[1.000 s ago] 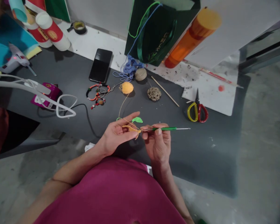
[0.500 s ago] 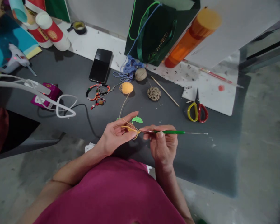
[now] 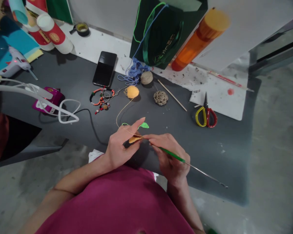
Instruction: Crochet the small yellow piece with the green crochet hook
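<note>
My left hand [image 3: 120, 144] pinches a small orange-yellow crochet piece [image 3: 134, 139] between thumb and fingers, its index finger raised. A strand of yellow yarn [image 3: 119, 112] runs from that hand up to a yellow yarn ball [image 3: 132, 92]. In my right hand [image 3: 172, 156] lies a crochet hook with a green grip [image 3: 172, 154], closed in the fingers. Its bare metal end points down to the right, while the other end meets the crochet piece, partly hidden by my fingers. Just beyond my left fingertips lies a green crocheted leaf [image 3: 145, 125].
Scissors [image 3: 206, 116] lie to the right, near a thin wooden stick [image 3: 173, 96] and a beige crocheted rosette [image 3: 160, 97]. Farther back are a phone [image 3: 104, 69], blue yarn [image 3: 136, 71] and a dark green bag [image 3: 158, 35]. White cables [image 3: 39, 91] and a glue gun [image 3: 16, 63] occupy the left.
The crochet hook has swung from nearly level to slanting down rightward as my right hand turned. The crochet piece has tilted in my left hand, and the yarn strand hangs in a wider curve.
</note>
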